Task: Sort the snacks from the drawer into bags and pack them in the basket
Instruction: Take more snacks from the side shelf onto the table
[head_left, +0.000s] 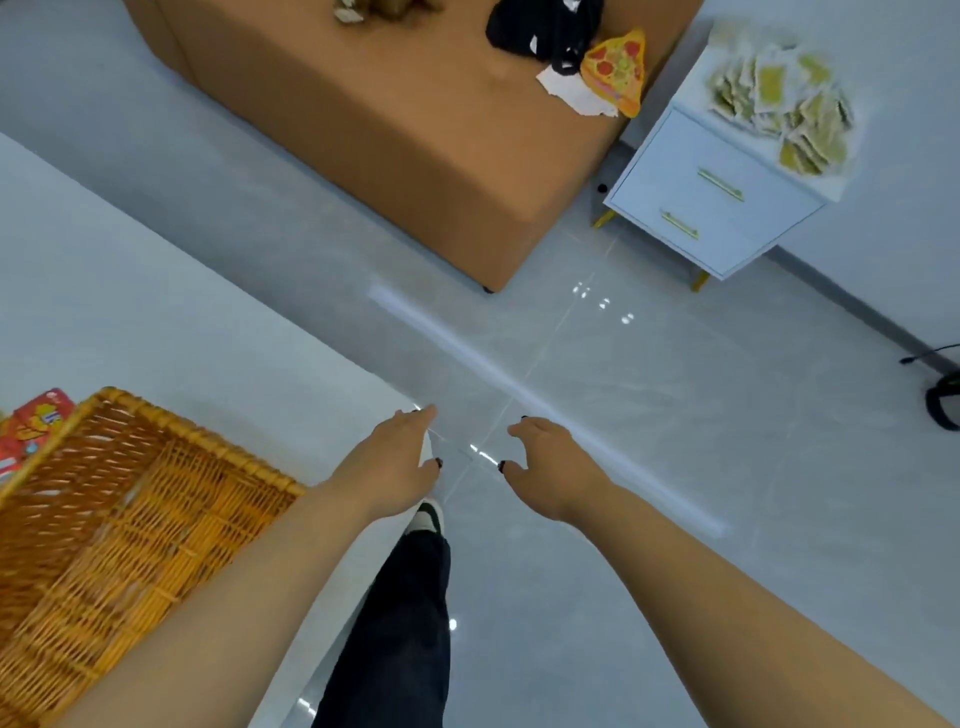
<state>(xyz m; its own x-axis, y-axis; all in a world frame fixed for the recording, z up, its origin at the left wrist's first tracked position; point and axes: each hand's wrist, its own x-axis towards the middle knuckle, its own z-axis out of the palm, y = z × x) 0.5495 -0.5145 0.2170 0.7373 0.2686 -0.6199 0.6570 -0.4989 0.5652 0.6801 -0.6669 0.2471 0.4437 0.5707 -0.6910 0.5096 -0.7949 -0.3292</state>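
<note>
Wicker basket (130, 499) sat on our white desk (156, 291). Our left hand (400, 457) and right hand (550, 462) hung loose, holding nothing. Snacks (779, 98) lay far off on the nightstand (717, 202); carrying too many, we might drop some.

I see a golden-orange woven wicker basket (145, 499) on my white table (156, 312), with a red and yellow snack packet (31, 426) beside it. The sofa (405, 114) is tan-brown, the floor (675, 415) pale grey tile. The white drawer cabinet (711, 197) has gold handles and carries yellow-and-white snack packets (779, 98).
</note>
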